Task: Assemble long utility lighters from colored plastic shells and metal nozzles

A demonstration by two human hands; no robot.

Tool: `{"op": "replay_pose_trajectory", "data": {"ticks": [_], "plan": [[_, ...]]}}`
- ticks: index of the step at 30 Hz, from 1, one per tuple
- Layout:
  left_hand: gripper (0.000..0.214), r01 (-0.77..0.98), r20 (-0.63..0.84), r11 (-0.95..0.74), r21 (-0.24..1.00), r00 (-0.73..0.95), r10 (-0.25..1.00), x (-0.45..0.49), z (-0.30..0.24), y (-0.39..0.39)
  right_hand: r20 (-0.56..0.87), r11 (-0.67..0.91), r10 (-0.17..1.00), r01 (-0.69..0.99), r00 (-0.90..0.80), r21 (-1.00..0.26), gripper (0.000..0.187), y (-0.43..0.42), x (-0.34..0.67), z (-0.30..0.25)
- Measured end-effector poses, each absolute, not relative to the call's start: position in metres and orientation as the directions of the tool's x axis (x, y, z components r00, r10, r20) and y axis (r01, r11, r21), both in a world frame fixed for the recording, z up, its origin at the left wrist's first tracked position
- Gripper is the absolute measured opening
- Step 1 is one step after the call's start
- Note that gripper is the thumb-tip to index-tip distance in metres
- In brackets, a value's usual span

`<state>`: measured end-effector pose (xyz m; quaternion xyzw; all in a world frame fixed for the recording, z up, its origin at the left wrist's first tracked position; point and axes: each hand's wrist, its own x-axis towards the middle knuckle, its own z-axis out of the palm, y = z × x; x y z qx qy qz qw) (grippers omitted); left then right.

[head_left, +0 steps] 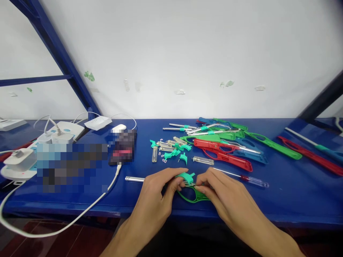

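Near the table's front edge, my left hand pinches a teal plastic trigger between thumb and fingers. My right hand is closed right beside it, its fingertips pinching something small that I cannot make out. Below both hands lies a green lighter casing half with a loop-shaped handle, partly covered by the fingers. A metal tube pokes out to the left from behind my left hand. Just beyond the hands are a loose teal trigger and a clear fuel tank.
Behind lie more clear tanks, metal tubes, and red, green and blue casing halves. A screwdriver rests behind my right hand. On the left are a power strip, a white cable and a blurred-out phone.
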<state>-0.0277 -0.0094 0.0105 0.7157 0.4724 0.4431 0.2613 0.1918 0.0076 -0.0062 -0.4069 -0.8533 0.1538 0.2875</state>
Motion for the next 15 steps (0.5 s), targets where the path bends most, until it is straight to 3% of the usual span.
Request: {"op": "replay_pose_trajectory", "data": {"ticks": [15], "plan": [[0.019,0.456,0.335,-0.390,0.800,0.201,0.921,-0.0266,0.0122,-0.0148,0.391,0.611,0.792,0.604,-0.470,-0.512,0.024,0.0101,0.1906,-0.0027]]}}
